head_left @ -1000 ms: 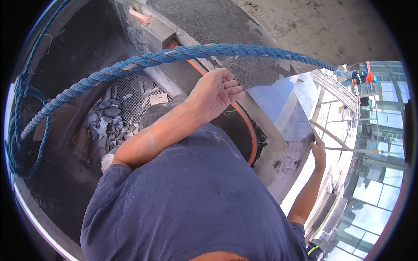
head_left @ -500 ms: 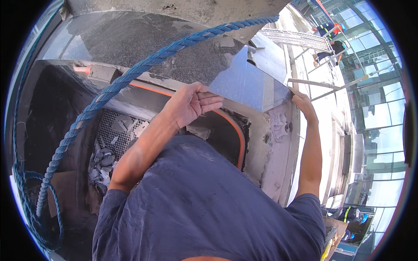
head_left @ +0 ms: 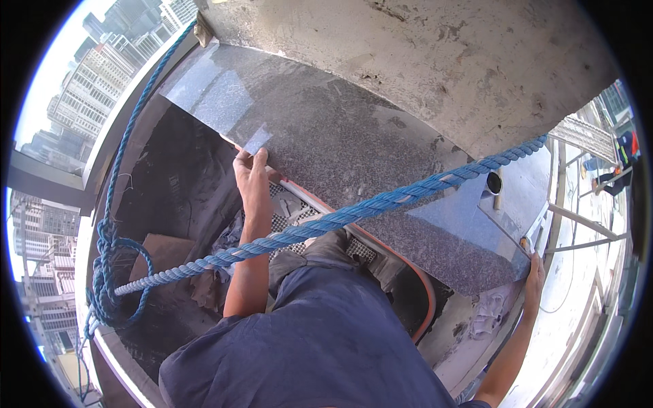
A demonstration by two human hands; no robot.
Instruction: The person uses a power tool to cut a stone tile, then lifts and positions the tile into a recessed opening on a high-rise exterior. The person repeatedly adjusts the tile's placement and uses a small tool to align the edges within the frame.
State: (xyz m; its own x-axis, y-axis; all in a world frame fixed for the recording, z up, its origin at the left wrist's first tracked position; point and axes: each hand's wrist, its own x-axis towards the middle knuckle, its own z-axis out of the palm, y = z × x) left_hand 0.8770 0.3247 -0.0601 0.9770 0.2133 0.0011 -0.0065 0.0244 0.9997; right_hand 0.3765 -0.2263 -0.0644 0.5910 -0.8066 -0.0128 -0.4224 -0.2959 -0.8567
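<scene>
A dark grey speckled stone slab (head_left: 313, 143) lies across the space in front of me, with lighter shiny patches at both ends. My left hand (head_left: 252, 180) is at its near edge, left of the middle. The thumb lies over the edge and the fingers are bent beneath it, closed on the slab. At the slab's right corner my right hand (head_left: 534, 275) grips the edge, its fingers partly hidden. Under the near edge runs an orange strip (head_left: 431, 299) that curves down at the right.
A thick blue rope (head_left: 326, 226) crosses over the slab and my left forearm, knotted at the left. Beyond the slab stands a rough concrete block (head_left: 435, 61). A dark round opening (head_left: 494, 182) shows near the right end. Scaffolding (head_left: 585, 139) and people (head_left: 622, 153) are farther right; rubble lies below.
My view has swung left. My left hand, raised open above the near edge before, has moved left and now closes on the slab's edge. The right hand stays at the right corner.
</scene>
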